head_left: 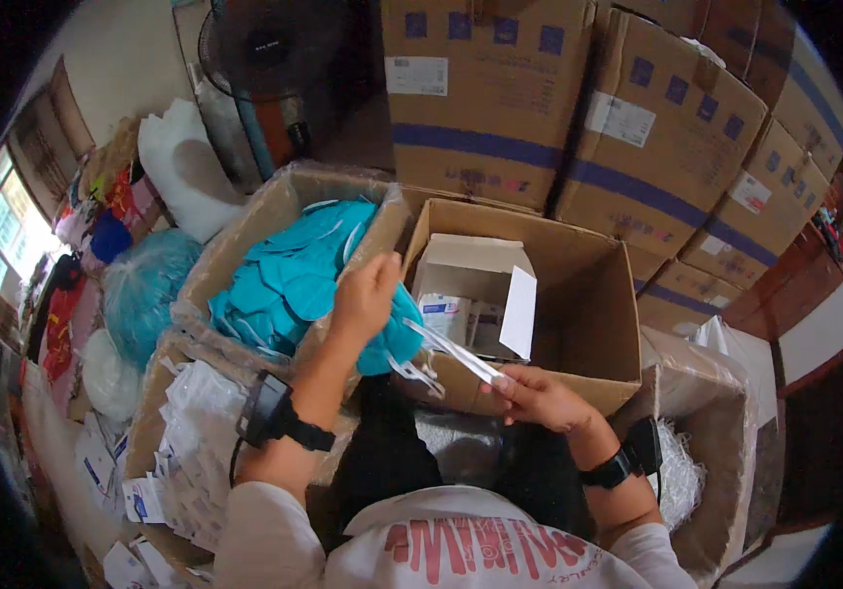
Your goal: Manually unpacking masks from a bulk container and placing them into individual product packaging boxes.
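My left hand point(365, 294) is closed around the upper edge of a teal face mask point(397, 339), which hangs in front of the middle carton. White elastic straps point(456, 351) run from the mask to my right hand point(539, 401), whose thumb and fingers pinch their far end. The straps look pulled taut between the two hands, while a few loose ends dangle below. Behind my left forearm, a plastic-lined carton point(190, 294) holds a heap of similar teal masks point(289, 275).
An open brown carton point(583, 304) ahead contains a white box point(470, 253) with small printed packets. Left of my lap, another carton holds white packets point(200, 422); at right, one holds white strands point(681, 476). Tall stacked cartons point(485, 108) stand behind, beside a fan point(264, 47).
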`<state>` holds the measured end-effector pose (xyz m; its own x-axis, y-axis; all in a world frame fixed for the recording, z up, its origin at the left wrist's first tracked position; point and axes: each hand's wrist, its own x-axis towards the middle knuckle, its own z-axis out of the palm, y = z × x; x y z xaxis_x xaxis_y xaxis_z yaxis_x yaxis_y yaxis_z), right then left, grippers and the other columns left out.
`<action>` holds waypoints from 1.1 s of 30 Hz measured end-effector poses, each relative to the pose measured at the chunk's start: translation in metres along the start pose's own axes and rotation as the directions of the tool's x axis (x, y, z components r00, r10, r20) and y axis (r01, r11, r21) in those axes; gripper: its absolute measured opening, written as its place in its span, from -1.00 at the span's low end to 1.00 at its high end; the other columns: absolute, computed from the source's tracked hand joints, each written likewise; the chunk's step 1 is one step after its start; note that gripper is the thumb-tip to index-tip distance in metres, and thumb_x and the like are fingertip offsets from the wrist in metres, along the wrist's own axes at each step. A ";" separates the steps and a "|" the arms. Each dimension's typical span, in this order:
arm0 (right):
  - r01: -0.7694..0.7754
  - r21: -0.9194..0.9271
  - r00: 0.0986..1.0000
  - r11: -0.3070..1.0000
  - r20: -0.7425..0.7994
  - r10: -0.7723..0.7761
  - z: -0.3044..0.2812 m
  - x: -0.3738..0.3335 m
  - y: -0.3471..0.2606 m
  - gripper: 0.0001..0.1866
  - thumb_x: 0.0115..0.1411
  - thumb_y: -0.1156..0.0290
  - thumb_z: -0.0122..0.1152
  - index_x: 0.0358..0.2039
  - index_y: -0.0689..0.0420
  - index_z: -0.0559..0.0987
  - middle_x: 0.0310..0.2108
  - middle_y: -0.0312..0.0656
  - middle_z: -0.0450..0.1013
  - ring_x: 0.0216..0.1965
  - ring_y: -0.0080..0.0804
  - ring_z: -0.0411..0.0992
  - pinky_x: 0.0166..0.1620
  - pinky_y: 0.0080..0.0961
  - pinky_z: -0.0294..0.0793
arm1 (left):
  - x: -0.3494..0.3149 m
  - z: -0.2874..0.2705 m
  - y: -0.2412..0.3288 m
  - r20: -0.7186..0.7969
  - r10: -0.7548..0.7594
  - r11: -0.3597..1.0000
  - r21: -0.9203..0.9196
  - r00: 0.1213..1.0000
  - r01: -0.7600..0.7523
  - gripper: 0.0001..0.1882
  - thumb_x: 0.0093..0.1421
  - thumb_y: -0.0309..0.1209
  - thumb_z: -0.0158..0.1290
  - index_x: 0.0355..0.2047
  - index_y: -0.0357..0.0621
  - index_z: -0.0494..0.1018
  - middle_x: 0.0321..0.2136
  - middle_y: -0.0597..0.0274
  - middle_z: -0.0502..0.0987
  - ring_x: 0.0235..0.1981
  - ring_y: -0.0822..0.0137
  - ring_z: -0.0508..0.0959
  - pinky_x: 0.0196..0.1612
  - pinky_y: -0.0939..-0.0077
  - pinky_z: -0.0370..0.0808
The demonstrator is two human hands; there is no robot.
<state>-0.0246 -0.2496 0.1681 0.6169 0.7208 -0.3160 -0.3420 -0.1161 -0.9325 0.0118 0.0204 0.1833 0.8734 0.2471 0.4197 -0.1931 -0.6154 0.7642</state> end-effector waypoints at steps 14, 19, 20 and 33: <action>0.031 -0.085 0.996 0.996 -0.082 -0.038 -0.020 -0.001 -0.004 -0.71 0.19 0.21 -0.02 -0.45 0.18 0.50 -0.66 -0.43 0.25 -0.61 -0.72 0.18 -0.49 -0.72 0.28 | -0.010 -0.040 0.009 0.433 0.016 0.996 0.076 0.901 -0.054 -0.77 0.07 -0.26 0.03 -0.41 -0.19 0.43 -0.55 0.20 0.47 -0.49 0.40 0.43 -0.38 0.51 0.36; 0.231 -0.409 0.933 0.883 -0.165 -0.321 -0.002 0.008 -0.004 -0.71 0.20 0.25 -0.04 -0.41 0.25 0.48 -0.65 -0.38 0.27 -0.56 -0.67 0.19 -0.47 -0.66 0.26 | -0.072 0.005 0.054 0.965 0.031 0.995 -0.005 0.260 -0.102 -0.63 0.05 -0.12 0.03 -0.19 -0.02 0.44 -0.30 0.10 0.50 -0.25 0.23 0.48 -0.14 0.41 0.35; 0.221 -0.377 0.942 0.899 -0.155 -0.296 0.002 0.010 -0.002 -0.71 0.20 0.26 -0.04 -0.40 0.26 0.48 -0.63 -0.36 0.29 -0.55 -0.65 0.21 -0.45 -0.65 0.28 | -0.082 0.007 0.063 0.987 0.029 0.995 -0.013 0.158 -0.103 -0.64 0.08 -0.11 0.00 -0.18 -0.02 0.44 -0.30 0.11 0.50 -0.26 0.24 0.48 -0.15 0.42 0.35; 0.200 -0.869 0.962 0.453 0.261 0.076 0.037 -0.013 0.038 -0.56 0.22 0.06 -0.27 -0.26 0.16 0.44 -0.49 0.10 0.41 -0.43 0.13 0.37 -0.35 -0.09 0.35 | -0.109 0.003 0.052 0.968 -0.103 0.918 0.181 0.229 -0.353 -0.55 0.16 -0.01 -0.24 -0.30 -0.12 0.43 -0.47 -0.08 0.48 -0.37 -0.08 0.48 -0.34 0.13 0.39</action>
<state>-0.0714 -0.2383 0.1429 0.3823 0.8633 -0.3295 0.5843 -0.5021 -0.6376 -0.0921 -0.0408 0.1763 0.6527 -0.6043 -0.4570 -0.4040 -0.7879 0.4647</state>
